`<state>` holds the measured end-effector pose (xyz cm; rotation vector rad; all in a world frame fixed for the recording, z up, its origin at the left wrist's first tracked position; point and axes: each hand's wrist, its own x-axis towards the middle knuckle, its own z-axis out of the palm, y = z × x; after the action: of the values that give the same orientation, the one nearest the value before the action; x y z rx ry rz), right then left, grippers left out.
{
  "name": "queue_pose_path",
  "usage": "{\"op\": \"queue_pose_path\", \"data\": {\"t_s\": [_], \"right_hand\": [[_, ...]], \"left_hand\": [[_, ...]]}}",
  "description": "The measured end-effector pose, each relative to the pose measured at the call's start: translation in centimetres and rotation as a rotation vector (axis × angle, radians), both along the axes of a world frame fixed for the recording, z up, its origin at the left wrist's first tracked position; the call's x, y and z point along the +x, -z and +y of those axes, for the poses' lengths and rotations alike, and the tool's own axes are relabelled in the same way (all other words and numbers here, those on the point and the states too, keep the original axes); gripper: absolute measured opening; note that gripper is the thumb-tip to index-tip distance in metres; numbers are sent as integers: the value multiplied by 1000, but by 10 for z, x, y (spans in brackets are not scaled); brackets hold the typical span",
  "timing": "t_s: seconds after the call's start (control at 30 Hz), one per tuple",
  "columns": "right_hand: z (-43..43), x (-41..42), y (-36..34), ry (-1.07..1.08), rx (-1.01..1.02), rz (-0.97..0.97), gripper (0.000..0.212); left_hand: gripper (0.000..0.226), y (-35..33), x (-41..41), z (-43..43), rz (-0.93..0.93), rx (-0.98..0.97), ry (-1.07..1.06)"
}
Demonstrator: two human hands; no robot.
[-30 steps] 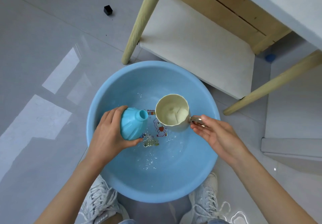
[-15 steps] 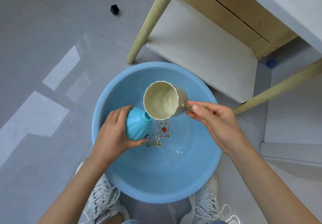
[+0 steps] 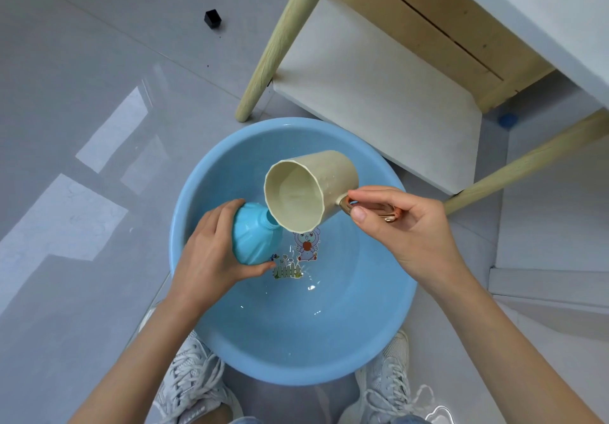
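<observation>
My left grip (image 3: 211, 255) is wrapped round the belly of the blue bottle (image 3: 253, 242), holding it tilted above the basin (image 3: 329, 341). My right grip (image 3: 408, 229) pinches the metal handle (image 3: 385, 214) of the cream cup (image 3: 316, 176). The cup is tipped far over, with its lip right at the bottle's neck.

The likeliest miss, I think, is the pour itself. The cup's mouth is wide and the neck is narrow, so a quick tilt would send water down the bottle's shoulder instead of into it. From this camera the cup's rim covers the opening, so I can't tell whether the two are truly lined up or whether water is running yet.

The pinch on that thin handle is my second worry. If the handle is wet, the cup could swing round in the pinch and dump its load at once. The bottle looks smooth and may slide in my palm as it gets heavier. The basin sits under both, so most of a spill should land there. My shoes (image 3: 191, 384) are touching its near edge, though, and could catch a splash.
</observation>
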<state>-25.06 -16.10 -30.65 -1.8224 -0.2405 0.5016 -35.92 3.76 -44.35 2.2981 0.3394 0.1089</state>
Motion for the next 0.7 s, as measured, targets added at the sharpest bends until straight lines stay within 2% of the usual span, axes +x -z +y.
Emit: {"op": "queue_pose_path", "data": {"t_s": [0.7], "right_hand": [[1, -5, -2, -128, -143, -291, 31]], "left_hand": [[99, -4, 0, -2, -2, -14, -15]]}}
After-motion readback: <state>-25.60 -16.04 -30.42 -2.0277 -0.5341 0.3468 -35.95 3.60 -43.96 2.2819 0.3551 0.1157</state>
